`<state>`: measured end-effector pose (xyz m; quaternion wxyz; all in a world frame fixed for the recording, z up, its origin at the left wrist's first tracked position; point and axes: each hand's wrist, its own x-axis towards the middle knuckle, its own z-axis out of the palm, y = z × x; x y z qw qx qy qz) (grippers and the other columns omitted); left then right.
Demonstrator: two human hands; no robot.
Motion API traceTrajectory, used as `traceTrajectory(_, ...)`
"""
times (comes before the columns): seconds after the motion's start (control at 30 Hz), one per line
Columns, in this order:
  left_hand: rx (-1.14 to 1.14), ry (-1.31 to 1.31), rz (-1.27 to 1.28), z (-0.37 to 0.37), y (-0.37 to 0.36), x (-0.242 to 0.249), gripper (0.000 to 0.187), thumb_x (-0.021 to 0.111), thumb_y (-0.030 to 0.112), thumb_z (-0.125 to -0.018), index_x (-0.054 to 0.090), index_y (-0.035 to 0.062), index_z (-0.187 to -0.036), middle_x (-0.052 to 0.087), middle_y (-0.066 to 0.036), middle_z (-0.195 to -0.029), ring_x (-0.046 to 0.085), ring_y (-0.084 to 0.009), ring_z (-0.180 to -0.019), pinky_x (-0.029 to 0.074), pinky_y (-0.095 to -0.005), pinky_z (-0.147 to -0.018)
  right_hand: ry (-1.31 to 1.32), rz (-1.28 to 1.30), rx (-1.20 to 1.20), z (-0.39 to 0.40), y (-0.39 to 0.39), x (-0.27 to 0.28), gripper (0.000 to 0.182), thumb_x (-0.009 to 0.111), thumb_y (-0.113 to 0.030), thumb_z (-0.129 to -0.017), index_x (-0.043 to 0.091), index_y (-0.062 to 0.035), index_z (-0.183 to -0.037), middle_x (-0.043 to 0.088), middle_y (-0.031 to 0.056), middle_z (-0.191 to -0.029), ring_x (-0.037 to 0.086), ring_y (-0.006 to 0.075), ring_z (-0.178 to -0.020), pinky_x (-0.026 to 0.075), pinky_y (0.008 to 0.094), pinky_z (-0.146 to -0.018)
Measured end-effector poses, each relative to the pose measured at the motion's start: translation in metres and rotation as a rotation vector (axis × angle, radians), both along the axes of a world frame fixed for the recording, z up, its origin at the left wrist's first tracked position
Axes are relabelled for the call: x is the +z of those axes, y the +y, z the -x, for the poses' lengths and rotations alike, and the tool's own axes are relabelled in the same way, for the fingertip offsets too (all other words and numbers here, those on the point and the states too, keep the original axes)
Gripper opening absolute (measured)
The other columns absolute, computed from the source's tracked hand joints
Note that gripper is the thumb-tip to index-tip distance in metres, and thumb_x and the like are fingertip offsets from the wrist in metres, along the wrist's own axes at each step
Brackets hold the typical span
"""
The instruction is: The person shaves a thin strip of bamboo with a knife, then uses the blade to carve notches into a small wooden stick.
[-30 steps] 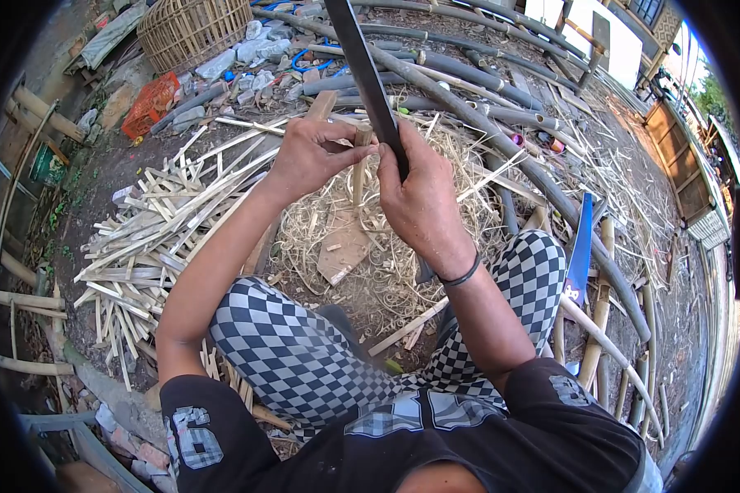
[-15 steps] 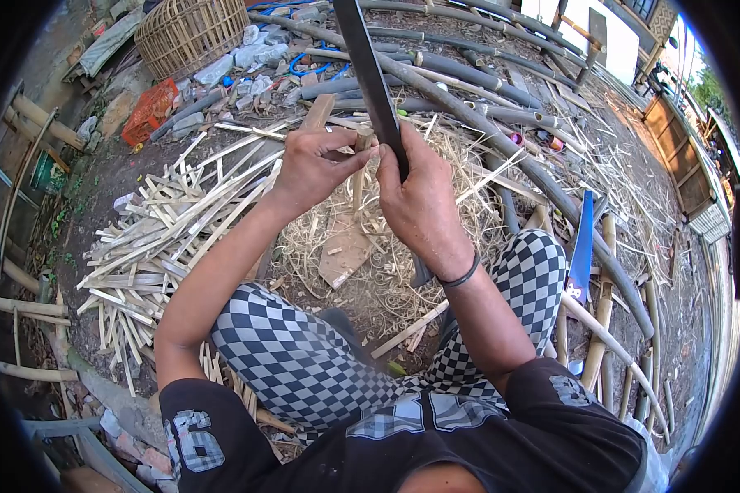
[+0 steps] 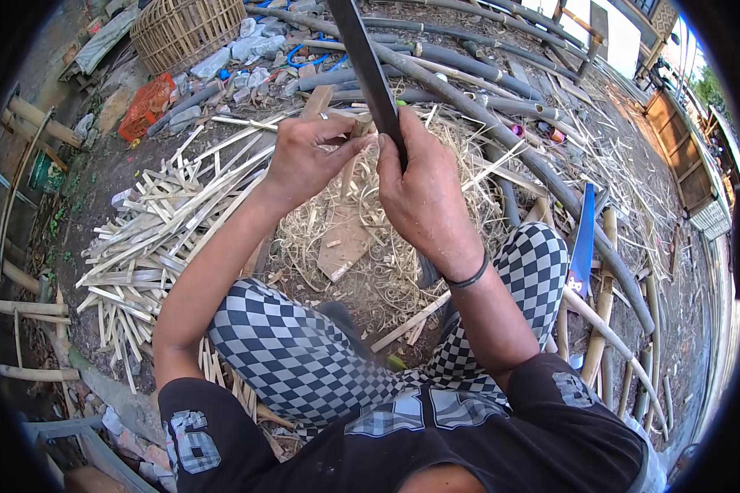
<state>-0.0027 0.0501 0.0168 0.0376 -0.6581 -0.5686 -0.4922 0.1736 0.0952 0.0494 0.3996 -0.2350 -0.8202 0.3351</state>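
Note:
My left hand (image 3: 304,160) pinches a short bamboo strip (image 3: 349,174) between thumb and fingers, its lower end pointing down over the shavings. My right hand (image 3: 426,197) is wrapped round a machete (image 3: 363,66), whose long dark blade points up and away from me. The right thumb presses beside the blade, close to the strip's upper end. Whether the edge touches the strip is hard to make out. Below both hands lies a wooden board (image 3: 343,246) among curled bamboo shavings (image 3: 300,246).
A heap of split bamboo strips (image 3: 156,238) lies on the left. To the right are a blue-bladed saw (image 3: 582,238) and long bamboo poles (image 3: 510,140). Farther back stand an orange crate (image 3: 146,107) and a woven basket (image 3: 185,33). My checkered knees flank the shavings.
The strip's lower end has swung slightly left in my left hand. My right forearm has shifted a little, while both grips stay the same.

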Motion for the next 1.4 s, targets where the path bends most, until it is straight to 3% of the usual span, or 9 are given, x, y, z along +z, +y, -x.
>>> traceTrajectory(0.43,0.089,-0.046,0.065,-0.004,0.001,-0.003,0.018,0.077,0.009,-0.083,0.072,-0.0027,-0.095,0.074,-0.012,-0.085,0.075,-0.0196,-0.078,0.057,-0.0268,-0.063,-0.089,-0.113,-0.068,0.010,0.004,-0.004,0.018,0.050,-0.010,-0.095,0.045,0.0005,-0.109,0.061,0.0289,-0.068,0.061,0.0500,-0.068,0.047,0.0601,-0.062)
traceTrajectory(0.5,0.074,-0.047,-0.008,-0.009,-0.002,0.001,0.018,0.076,0.010,-0.084,0.073,-0.0025,-0.096,0.075,-0.011,-0.085,0.074,-0.0183,-0.078,0.057,-0.0265,-0.063,-0.035,-0.034,-0.028,0.001,-0.001,0.006,0.012,0.052,-0.007,-0.095,0.049,0.0007,-0.104,0.058,0.0284,-0.072,0.059,0.0491,-0.071,0.042,0.0539,-0.059)
traceTrajectory(0.67,0.146,-0.076,0.169,-0.004,0.003,-0.006,0.025,0.079,0.012,-0.083,0.072,-0.0031,-0.101,0.075,-0.011,-0.089,0.074,-0.0182,-0.079,0.058,-0.0261,-0.067,-0.072,-0.081,-0.072,0.013,0.013,-0.011,0.011,0.051,-0.008,-0.096,0.051,0.0011,-0.103,0.059,0.0284,-0.073,0.058,0.0494,-0.071,0.042,0.0539,-0.060)
traceTrajectory(0.83,0.041,-0.160,0.114,-0.007,0.001,-0.001,0.028,0.078,0.014,-0.084,0.072,-0.0059,-0.102,0.074,-0.012,-0.093,0.073,-0.0161,-0.079,0.058,-0.0260,-0.067,-0.043,-0.038,-0.027,0.002,0.008,0.003,0.011,0.051,-0.007,-0.095,0.051,0.0014,-0.102,0.060,0.0296,-0.077,0.059,0.0488,-0.075,0.043,0.0540,-0.063)
traceTrajectory(0.9,0.088,-0.105,0.145,-0.003,0.003,-0.003,0.029,0.080,0.025,-0.082,0.075,0.0010,-0.099,0.075,-0.013,-0.087,0.074,-0.0198,-0.076,0.058,-0.0278,-0.063,-0.143,-0.036,-0.056,0.006,0.013,-0.003,0.012,0.051,-0.008,-0.095,0.051,0.0015,-0.103,0.060,0.0293,-0.078,0.059,0.0487,-0.076,0.043,0.0544,-0.065)
traceTrajectory(1.07,0.063,-0.190,0.223,0.009,0.000,0.006,0.047,0.084,0.018,-0.076,0.068,0.0048,-0.119,0.073,-0.010,-0.101,0.072,-0.0154,-0.084,0.062,-0.0290,-0.074,-0.109,-0.051,-0.094,0.002,0.027,-0.010,0.013,0.050,-0.008,-0.096,0.051,0.0012,-0.104,0.060,0.0296,-0.076,0.059,0.0495,-0.074,0.042,0.0565,-0.064)
traceTrajectory(1.23,0.123,-0.100,0.014,-0.002,-0.006,0.026,0.035,0.082,0.013,-0.078,0.071,0.0034,-0.109,0.074,-0.009,-0.095,0.071,-0.0128,-0.082,0.060,-0.0278,-0.072,-0.116,-0.136,-0.006,0.010,0.026,-0.011,0.011,0.051,-0.009,-0.096,0.048,0.0013,-0.098,0.060,0.0290,-0.073,0.058,0.0504,-0.073,0.042,0.0567,-0.062)
traceTrajectory(1.3,0.108,0.215,-0.195,0.008,-0.002,0.024,0.024,0.080,0.006,-0.078,0.073,0.0027,-0.101,0.074,-0.007,-0.091,0.071,-0.0124,-0.080,0.057,-0.0271,-0.073,-0.150,-0.168,-0.018,0.012,0.024,-0.011,0.011,0.052,-0.010,-0.096,0.047,0.0009,-0.097,0.060,0.0284,-0.071,0.058,0.0505,-0.071,0.042,0.0564,-0.060)
traceTrajectory(1.4,0.026,-0.057,-0.126,0.004,0.000,0.021,0.017,0.077,0.002,-0.079,0.074,0.0022,-0.096,0.075,-0.005,-0.088,0.071,-0.0120,-0.081,0.055,-0.0262,-0.075,-0.179,-0.168,-0.028,0.013,0.030,-0.011,0.011,0.052,-0.010,-0.096,0.049,0.0003,-0.098,0.060,0.0286,-0.075,0.059,0.0495,-0.074,0.042,0.0561,-0.062)
